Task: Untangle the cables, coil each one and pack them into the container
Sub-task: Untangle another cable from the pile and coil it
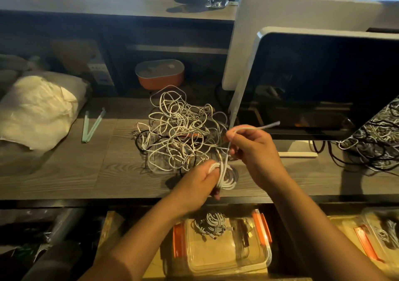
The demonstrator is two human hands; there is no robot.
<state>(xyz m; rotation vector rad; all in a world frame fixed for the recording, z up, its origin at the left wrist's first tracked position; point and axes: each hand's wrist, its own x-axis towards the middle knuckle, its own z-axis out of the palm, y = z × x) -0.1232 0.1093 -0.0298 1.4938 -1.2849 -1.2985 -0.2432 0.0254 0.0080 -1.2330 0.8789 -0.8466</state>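
We grip the white coil (227, 178) in our left hand (199, 181), pinch its tail (254, 127) with our right hand (253, 149), the tangle (179, 129) just beyond

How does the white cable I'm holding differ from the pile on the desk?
The held cable is a neat coil in the left hand; the pile is a loose tangle on the desk. The held cable is all white; the pile includes black strands. Both are thin cables.

Dark wood-grain desk (64, 172) — a tangled heap of white and black cables (179, 129) sits mid-desk, a crumpled pale bag (36, 110) far left, two green sticks (95, 125) between them
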